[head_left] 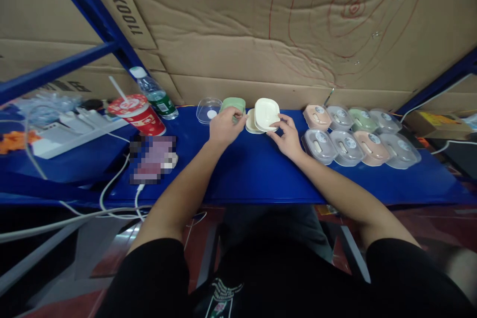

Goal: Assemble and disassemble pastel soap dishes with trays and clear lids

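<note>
A cream square plastic box [267, 113] is tilted up between the thumb and fingers of my right hand [287, 136], which grips its right edge. Just behind and to the left of it, a second cream piece [251, 123] rests on the table, partly covered. My left hand [225, 128] has its fingers closed in front of a green square box [234, 104], hiding that box's lower part. What these fingers hold, if anything, is hidden. Left of the green box lies a clear plastic lid [209, 111] with a white round spot.
Several lidded boxes [349, 148] in grey, pink and green stand in two rows on the right of the blue table [257, 179]. At left are a red cup [139, 115] with a straw, a water bottle [158, 97], a power strip [74, 131] and cables. Cardboard [223, 20] walls the back.
</note>
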`<state>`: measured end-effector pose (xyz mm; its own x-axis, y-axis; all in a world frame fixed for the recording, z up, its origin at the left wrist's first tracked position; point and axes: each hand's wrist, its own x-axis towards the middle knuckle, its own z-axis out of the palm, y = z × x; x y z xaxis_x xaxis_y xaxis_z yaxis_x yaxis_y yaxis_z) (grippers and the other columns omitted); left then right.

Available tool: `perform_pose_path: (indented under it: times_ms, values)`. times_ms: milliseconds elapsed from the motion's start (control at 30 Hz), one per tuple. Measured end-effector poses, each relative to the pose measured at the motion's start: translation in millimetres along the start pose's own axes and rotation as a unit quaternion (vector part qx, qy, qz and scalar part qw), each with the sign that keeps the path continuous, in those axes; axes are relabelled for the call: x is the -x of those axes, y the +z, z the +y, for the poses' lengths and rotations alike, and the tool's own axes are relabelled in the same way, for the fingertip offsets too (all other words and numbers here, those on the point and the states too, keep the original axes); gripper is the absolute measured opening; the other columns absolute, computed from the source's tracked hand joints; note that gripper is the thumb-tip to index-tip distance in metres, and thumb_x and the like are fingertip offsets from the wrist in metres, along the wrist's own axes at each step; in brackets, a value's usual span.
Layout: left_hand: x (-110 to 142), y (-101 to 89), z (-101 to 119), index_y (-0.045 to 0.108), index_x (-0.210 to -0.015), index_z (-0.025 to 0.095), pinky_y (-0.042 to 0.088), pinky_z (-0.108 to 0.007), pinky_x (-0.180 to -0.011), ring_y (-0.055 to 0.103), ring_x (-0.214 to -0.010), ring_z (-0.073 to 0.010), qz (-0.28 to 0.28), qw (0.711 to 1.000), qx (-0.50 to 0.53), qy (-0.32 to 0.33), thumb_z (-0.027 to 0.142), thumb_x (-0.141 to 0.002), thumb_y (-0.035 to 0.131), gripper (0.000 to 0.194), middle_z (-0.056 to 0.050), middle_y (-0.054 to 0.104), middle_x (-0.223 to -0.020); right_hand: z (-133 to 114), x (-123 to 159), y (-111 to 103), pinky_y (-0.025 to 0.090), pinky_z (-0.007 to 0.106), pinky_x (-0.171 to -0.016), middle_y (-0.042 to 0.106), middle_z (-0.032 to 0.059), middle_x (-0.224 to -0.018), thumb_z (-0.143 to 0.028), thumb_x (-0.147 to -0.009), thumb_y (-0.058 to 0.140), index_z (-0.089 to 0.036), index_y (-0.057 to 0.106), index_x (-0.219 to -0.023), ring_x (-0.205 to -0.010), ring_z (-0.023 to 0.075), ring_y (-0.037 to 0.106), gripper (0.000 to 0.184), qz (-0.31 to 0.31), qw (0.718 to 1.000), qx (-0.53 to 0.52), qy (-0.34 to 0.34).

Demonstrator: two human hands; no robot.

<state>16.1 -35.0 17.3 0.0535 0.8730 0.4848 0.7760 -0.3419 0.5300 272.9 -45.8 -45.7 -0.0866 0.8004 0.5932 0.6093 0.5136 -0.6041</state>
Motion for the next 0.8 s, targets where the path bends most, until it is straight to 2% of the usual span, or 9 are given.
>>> perform_pose_path:
  times_ms: [67,133,200,300,400,500,567,633,800]
  values:
    - [-3.2,-9.2,-8.2,0.075,-0.113,0.021,0.057,-0.04,-0.101,0.074,-0.12,-0.0299,-0.014,0.998,-0.059,0.014,0.038,-0.1,0.073,0.022,-0.01,0.078,-0.128,1.1,-4.5,1.9,0.045,0.062,-0.126,0.058,0.013,-0.152,-0.031,-0.088,0.086,-0.026,0.076,-0.105,-0.147,0.0353,0.056,0.021,-0.008,1.0,0.0,0.014]
    - [-6.5,-14.0,-16.0,0.076,-0.122,0.02,0.057,-0.042,-0.103,0.072,-0.126,-0.0324,-0.057,0.993,-0.098,0.03,0.038,-0.098,0.076,0.03,-0.012,0.076,-0.136,-0.2,-9.3,4.8,0.044,0.061,-0.127,0.055,0.0136,-0.156,-0.027,-0.087,0.086,-0.025,0.076,-0.105,-0.151,0.0355,0.053,0.021,-0.028,0.999,0.007,0.023]
    - [-8.8,-14.4,-21.8,0.076,-0.125,0.019,0.057,-0.043,-0.104,0.071,-0.129,-0.0336,-0.098,0.986,-0.124,0.047,0.038,-0.097,0.078,0.034,-0.013,0.075,-0.138,-2.8,-13.6,9.6,0.045,0.06,-0.127,0.054,0.0141,-0.158,-0.025,-0.087,0.084,-0.025,0.076,-0.107,-0.154,0.0354,0.051,0.022,-0.047,0.998,0.022,0.037]
    - [-10.5,-11.4,-25.8,0.077,-0.121,0.02,0.057,-0.042,-0.103,0.071,-0.129,-0.033,-0.12,0.981,-0.143,0.06,0.036,-0.099,0.076,0.027,-0.012,0.076,-0.133,-6.4,-17.6,20.1,0.047,0.058,-0.125,0.053,0.0161,-0.161,-0.026,-0.09,0.08,-0.024,0.075,-0.112,-0.155,0.0349,0.051,0.022,-0.064,0.995,0.045,0.057]
    - [-10.7,-9.3,-27.2,0.077,-0.116,0.02,0.057,-0.042,-0.103,0.072,-0.126,-0.0318,-0.131,0.98,-0.142,0.058,0.032,-0.099,0.076,0.021,-0.011,0.077,-0.129,-7.7,-17.8,29.4,0.048,0.056,-0.125,0.051,0.0174,-0.166,-0.029,-0.095,0.075,-0.023,0.074,-0.124,-0.157,0.0341,0.051,0.029,-0.085,0.993,0.065,0.055]
    - [-10.7,-9.9,-28.7,0.074,-0.121,0.02,0.055,-0.043,-0.108,0.07,-0.128,-0.032,-0.133,0.981,-0.129,0.061,0.028,-0.096,0.079,0.027,-0.012,0.075,-0.131,-7.1,-16.5,32.7,0.048,0.056,-0.127,0.044,0.0196,-0.175,-0.035,-0.098,0.072,-0.02,0.066,-0.146,-0.16,0.035,0.048,0.051,-0.11,0.99,0.079,0.048]
    - [-11.0,-11.4,-29.6,0.072,-0.127,0.019,0.054,-0.045,-0.112,0.068,-0.13,-0.0336,-0.11,0.985,-0.124,0.055,0.026,-0.092,0.081,0.037,-0.014,0.072,-0.136,-6.5,-16.3,32.0,0.046,0.054,-0.128,0.039,0.02,-0.178,-0.037,-0.101,0.069,-0.017,0.058,-0.157,-0.161,0.0343,0.047,0.06,-0.121,0.988,0.083,0.041]
    - [-11.8,-13.8,-29.9,0.07,-0.13,0.019,0.054,-0.047,-0.112,0.068,-0.13,-0.0349,-0.066,0.99,-0.118,0.036,0.023,-0.09,0.08,0.041,-0.015,0.069,-0.138,-6.0,-17.0,30.3,0.045,0.052,-0.13,0.042,0.0181,-0.177,-0.033,-0.102,0.064,-0.017,0.056,-0.159,-0.161,0.0323,0.047,0.06,-0.12,0.988,0.087,0.035]
    - [-15.4,-20.8,-29.8,0.066,-0.132,0.021,0.053,-0.048,-0.114,0.068,-0.13,-0.0345,0.068,0.997,-0.043,-0.009,0.02,-0.089,0.071,0.043,-0.014,0.071,-0.134,-6.4,-19.4,27.4,0.048,0.052,-0.127,0.062,0.0144,-0.162,-0.027,-0.102,0.061,-0.02,0.071,-0.14,-0.15,0.0304,0.06,0.04,-0.088,0.99,0.096,0.048]
